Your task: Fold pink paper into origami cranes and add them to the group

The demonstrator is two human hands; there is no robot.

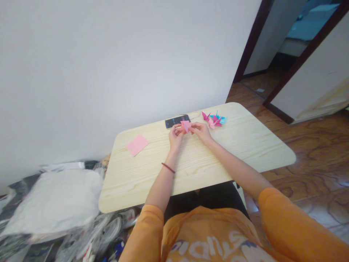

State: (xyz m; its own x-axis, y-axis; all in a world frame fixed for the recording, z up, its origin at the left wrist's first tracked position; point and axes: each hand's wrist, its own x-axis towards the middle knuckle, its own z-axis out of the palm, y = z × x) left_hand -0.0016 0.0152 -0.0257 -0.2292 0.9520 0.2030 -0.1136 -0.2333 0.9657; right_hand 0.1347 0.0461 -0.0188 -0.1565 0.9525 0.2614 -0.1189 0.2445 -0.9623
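Observation:
My left hand (pixel 176 137) and my right hand (pixel 200 132) are raised a little over the light wooden table (pixel 191 171), pinching a folded pink paper piece (pixel 186 126) between them. Its point sticks up between my fingertips, and my fingers hide its lower part. Beyond my right hand lies a small heap of folded origami cranes (pixel 214 120) in pink and blue. A flat pink paper square (pixel 137 145) rests to the left of my left hand. Just behind my hands lies a black smartphone (pixel 177 121) with its screen lit.
A thin white cable (pixel 194 116) runs from the phone along the table's far edge. A white wall stands behind the table. Plastic bags and a white sack (pixel 54 202) are piled on the floor at left. A wooden floor and doorway lie at right.

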